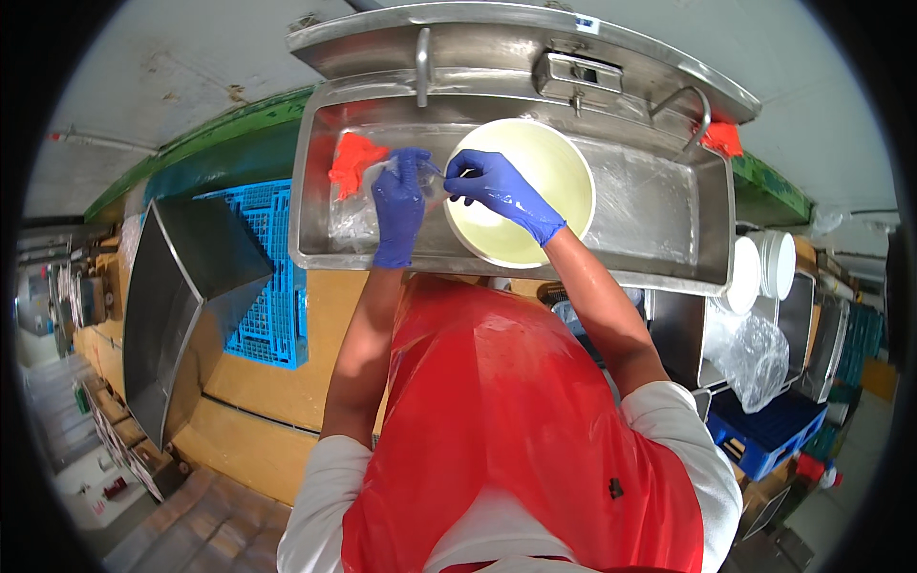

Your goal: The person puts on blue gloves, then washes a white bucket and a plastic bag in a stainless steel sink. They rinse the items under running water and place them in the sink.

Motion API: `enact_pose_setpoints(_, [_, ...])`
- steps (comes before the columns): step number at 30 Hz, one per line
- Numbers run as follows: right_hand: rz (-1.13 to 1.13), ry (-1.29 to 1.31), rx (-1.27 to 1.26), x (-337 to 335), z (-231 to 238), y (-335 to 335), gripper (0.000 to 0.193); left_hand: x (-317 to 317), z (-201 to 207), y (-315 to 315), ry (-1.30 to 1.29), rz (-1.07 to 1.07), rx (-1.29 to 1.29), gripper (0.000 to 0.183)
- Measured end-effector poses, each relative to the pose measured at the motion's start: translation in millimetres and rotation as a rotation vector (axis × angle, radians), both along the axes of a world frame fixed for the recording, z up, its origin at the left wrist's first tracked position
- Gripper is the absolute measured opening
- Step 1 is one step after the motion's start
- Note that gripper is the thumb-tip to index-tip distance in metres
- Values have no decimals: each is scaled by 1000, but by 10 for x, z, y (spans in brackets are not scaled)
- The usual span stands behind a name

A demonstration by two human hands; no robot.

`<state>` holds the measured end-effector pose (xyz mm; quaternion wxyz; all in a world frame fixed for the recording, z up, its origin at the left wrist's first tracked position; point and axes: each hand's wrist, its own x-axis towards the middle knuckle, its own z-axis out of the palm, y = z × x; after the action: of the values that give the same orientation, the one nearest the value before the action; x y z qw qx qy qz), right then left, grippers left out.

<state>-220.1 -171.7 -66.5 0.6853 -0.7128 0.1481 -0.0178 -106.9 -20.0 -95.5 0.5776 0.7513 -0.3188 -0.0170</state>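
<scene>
Landmark: we place everything by the long stainless steel trough (669, 205).
Bowl: large round pale-yellow bowl (521, 191) lies mid-trough.
Right hand (497, 186): blue-gloved, fingers pinched at the bowl's left rim.
Left hand (399, 201): just left of the bowl, curled on clear plastic film (355, 218); nearer the orange rag (353, 158).
Room: blue pallet (267, 277) left of the trough, yellow floor (272, 382).

A large, round, pale-yellow bowl (535, 181) sits tilted in the steel sink (669, 205), beside a crumpled clear plastic bag (355, 215).
</scene>
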Motion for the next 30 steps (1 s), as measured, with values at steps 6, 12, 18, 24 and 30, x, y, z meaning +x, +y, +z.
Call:
enact_pose_setpoints(6, [-276,-2,0,-345,-346,-155,9,-172,-121,-462,86,-235,84,33])
enact_pose_setpoints(12, [-533,62,113,-515,-906,-360,16,-246,-459,-712,-16,-466,157,28])
enact_pose_setpoints(18, [-669,80,155,-436,-1305,-258,26,-221,-1027,-702,149,-486,147,28])
enact_pose_setpoints(24, [-807,73,310,-358,-1442,-160,27,-276,-1005,-696,160,-450,236,34])
enact_pose_setpoints(30, [-935,84,410,-239,-1501,-115,23,-291,-999,-735,69,-385,355,42])
